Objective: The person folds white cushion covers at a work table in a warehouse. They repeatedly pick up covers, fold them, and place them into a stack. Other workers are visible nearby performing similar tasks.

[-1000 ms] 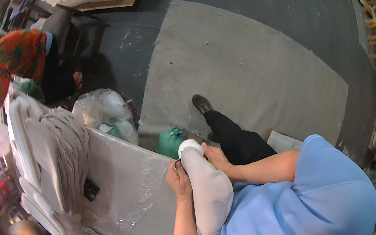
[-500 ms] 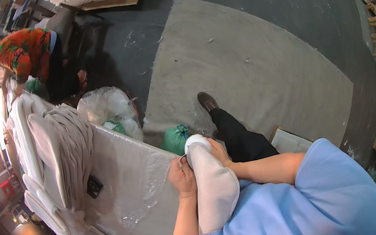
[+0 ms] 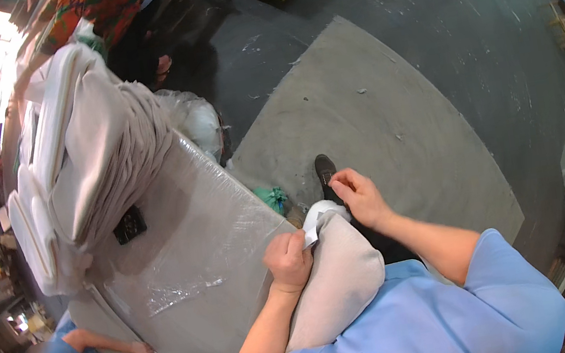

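A light grey fabric cushion cover [image 3: 335, 270] lies against my body, with white padding [image 3: 324, 208] showing at its far end. My left hand [image 3: 288, 261] is closed on the edge of the cover's opening, where a white strip [image 3: 311, 233] sticks out beside the fingers. Off to the right of that end, my right hand [image 3: 364, 200] is held up away from the cover. Its thumb and fingers are pinched together; whatever they hold, if anything, is too small to make out.
At my left stands a plastic-wrapped table [image 3: 183, 241] bearing a pile of grey covers [image 3: 112, 143] and a small black object [image 3: 130, 225]. Beyond its edge are a green bag [image 3: 272, 198] and clear plastic bags [image 3: 194, 120]. A grey sheet [image 3: 374, 106] covers the floor ahead. Two people work at the left.
My right hand has come off the padded end and moved out to the right, fingers pinched. My left hand still grips the cover's edge. The view has turned, and the person in orange is now higher.
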